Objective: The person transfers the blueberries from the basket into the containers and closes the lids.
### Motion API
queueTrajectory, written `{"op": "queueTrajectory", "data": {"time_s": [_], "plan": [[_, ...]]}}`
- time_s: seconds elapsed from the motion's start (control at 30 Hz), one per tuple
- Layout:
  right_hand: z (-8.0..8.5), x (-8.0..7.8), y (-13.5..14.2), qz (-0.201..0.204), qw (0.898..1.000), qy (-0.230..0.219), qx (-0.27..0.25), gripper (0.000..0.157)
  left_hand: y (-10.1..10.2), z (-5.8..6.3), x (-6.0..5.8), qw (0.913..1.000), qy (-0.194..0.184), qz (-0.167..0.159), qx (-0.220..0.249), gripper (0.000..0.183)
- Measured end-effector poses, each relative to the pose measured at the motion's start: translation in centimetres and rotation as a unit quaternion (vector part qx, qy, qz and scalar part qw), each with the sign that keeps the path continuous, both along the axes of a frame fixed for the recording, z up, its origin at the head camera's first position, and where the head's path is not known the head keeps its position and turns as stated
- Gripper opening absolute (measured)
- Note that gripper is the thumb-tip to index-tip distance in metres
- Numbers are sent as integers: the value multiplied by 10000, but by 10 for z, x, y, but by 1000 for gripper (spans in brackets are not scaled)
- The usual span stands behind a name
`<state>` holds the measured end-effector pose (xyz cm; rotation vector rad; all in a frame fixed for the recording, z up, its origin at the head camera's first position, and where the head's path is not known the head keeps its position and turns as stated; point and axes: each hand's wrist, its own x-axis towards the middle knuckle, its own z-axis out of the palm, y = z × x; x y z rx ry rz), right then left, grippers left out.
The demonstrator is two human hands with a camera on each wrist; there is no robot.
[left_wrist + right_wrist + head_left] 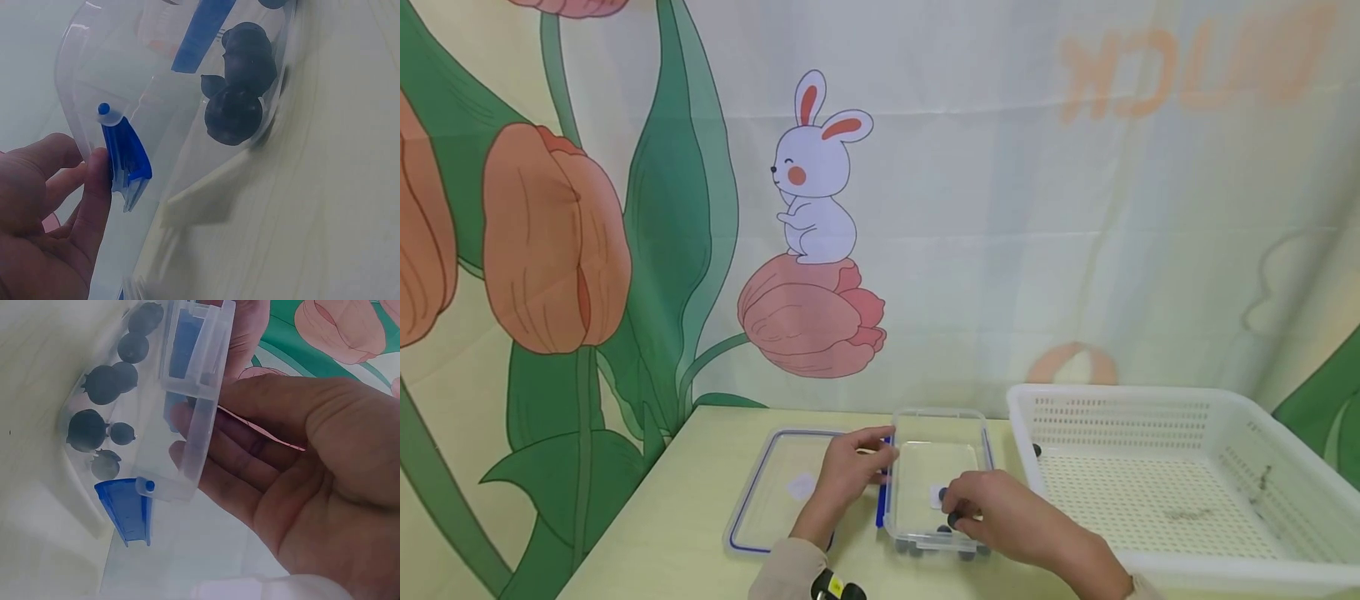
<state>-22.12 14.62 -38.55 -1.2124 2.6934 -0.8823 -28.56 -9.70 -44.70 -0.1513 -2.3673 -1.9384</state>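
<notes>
A clear plastic food container (pixel 940 412) with blue side clips stands on the table. Dark round blueberries (pixel 103 384) lie along its bottom, several of them with crowns showing. My left hand (pixel 850 467) grips the container's left rim, its fingertips beside a hanging blue clip (pixel 128 153). Over the near right part of the container, my right hand (pixel 1007 512) pinches a blueberry (pixel 953 519) at its fingertips. In the right wrist view those fingers reach inside past the rim, and the held berry is mostly hidden.
A clear lid (pixel 765 471) with a blue seal lies on the table left of the container. To the right stands a large white perforated basket (pixel 1120 393), with a dark berry (pixel 1037 450) by its left wall. A printed curtain (pixel 940 250) hangs behind the table.
</notes>
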Motion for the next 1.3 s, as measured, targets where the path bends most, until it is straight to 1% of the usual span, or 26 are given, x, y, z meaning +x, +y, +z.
{"op": "queueTrajectory", "data": {"time_s": [0.17,0.27,0.37,0.6,0.8,0.9,1.0,1.1,1.2,1.3], "plan": [[2,0,3,-23,10000,-7,68,16,1,0,0,10000,12,26,-16,42],[6,0,8,-55,10000,17,-13,15,2,1,1,10000,23,32,14,42],[11,1,15,-192,9996,59,-185,15,2,1,1,10000,32,13,56,41],[28,2,36,-465,9968,-64,-646,14,2,1,1,10000,29,-30,28,41],[40,-1,51,-782,9936,-172,-798,14,1,0,0,10000,-2,-9,37,40],[47,-1,58,-970,9913,-64,-883,14,0,1,1,10000,7,-6,66,40],[55,1,67,-1136,9879,168,-1044,13,0,1,1,9999,-2,-34,107,41],[63,3,77,-1300,9841,166,-1200,13,1,1,0,9998,-16,-73,167,41],[73,3,86,-1364,9824,28,-1272,13,1,1,0,9998,-31,-81,188,41],[83,-1,93,-1300,9838,-99,-1232,14,1,1,-1,9999,-39,-70,147,41]]}}
